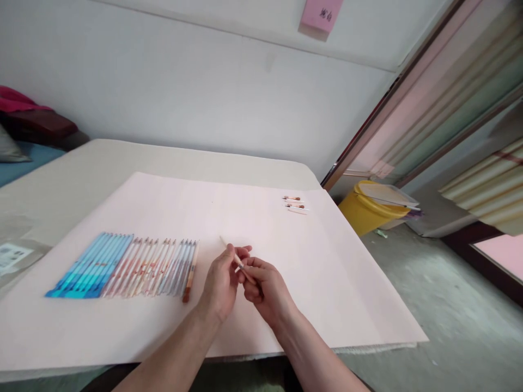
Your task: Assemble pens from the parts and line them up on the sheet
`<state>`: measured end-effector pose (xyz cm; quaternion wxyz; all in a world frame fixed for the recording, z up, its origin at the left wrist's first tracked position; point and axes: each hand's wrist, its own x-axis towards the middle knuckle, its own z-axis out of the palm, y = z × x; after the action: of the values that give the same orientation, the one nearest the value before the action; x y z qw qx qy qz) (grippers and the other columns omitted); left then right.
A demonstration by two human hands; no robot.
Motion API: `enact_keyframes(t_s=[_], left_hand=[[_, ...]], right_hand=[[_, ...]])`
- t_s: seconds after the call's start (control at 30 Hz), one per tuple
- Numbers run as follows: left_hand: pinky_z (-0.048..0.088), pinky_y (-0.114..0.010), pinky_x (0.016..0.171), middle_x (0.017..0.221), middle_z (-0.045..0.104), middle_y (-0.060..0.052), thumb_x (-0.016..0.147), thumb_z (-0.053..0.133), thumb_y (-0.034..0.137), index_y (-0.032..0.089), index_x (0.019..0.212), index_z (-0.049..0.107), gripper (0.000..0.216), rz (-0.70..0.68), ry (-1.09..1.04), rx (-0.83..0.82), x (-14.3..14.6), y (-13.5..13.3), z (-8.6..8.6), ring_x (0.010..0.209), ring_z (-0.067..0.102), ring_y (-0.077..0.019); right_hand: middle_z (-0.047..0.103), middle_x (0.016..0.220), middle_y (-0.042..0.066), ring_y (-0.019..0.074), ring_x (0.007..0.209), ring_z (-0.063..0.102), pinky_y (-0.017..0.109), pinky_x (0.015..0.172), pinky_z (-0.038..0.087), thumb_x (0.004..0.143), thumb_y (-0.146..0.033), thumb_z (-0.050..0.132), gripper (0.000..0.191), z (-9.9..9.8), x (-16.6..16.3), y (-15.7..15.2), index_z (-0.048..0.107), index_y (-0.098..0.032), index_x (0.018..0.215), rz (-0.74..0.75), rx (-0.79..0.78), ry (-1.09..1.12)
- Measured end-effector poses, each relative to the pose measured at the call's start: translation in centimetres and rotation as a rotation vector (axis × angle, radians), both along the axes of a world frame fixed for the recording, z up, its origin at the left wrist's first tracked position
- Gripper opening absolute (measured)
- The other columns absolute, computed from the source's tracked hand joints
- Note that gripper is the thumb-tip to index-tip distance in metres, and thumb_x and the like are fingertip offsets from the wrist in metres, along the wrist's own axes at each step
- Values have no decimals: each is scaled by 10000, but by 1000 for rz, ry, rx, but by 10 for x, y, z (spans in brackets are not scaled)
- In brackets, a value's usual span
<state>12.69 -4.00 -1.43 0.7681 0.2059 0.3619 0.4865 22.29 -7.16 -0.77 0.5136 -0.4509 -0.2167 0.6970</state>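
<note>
Both my hands meet over the middle of a pale pink sheet [171, 201] on the table. My left hand [223, 280] and my right hand [265, 288] are closed on one thin pale pen [229, 251], which points up and to the left from between my fingers. To the left lies a neat row of pens [122, 267], blue ones at the left end, pale and reddish ones to the right. Two small pen parts [295, 203] lie at the far right of the sheet.
A yellow bucket [362, 209] with a lid stands on the floor right of the table. A clear packet with a label [12, 256] lies at the table's left edge. Red and dark cushions [28, 117] sit far left. A glass door frame runs along the right.
</note>
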Motion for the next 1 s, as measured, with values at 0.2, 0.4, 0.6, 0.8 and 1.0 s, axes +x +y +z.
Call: enact_keyframes(t_s=[0.2,0.4,0.6,0.8,1.0], left_hand=[[444,-289,759,1004,650,-127,770,598,413,133,779,701,299,-62,7,34,0,2,1,891,581,-188],[422,-294,826,1021,656,-132,773,607,386,133,919,710,310,-156,51,65,0,5,4,1021,548,-219],[434,-294,671,1058,632,-125,768,606,407,157,912,683,298,-117,93,137,0,4,6,874,573,-199],[422,-261,733,764,616,-18,646,732,325,163,669,638,189,144,223,142,-6,14,8,759,545,-124],[441,-284,693,731,615,-46,693,689,325,135,715,688,192,31,213,202,-12,16,10,658,533,-123]], right_hand=[[499,557,-56,11,364,97,167,342,46,773,-311,555,167,3,7,3,494,-162,728,50,-189,279],[458,501,-76,5,334,123,172,338,56,786,-473,579,359,4,5,1,456,-169,642,78,-135,166],[434,502,-55,44,383,231,224,382,135,793,-472,568,351,6,8,1,531,-168,620,-36,116,-328],[434,546,-38,99,527,376,232,495,274,803,-425,557,254,9,3,-3,630,-199,711,-103,327,-876],[449,502,-69,39,357,151,206,365,115,830,-516,476,355,7,9,0,583,-180,867,135,8,-163]])
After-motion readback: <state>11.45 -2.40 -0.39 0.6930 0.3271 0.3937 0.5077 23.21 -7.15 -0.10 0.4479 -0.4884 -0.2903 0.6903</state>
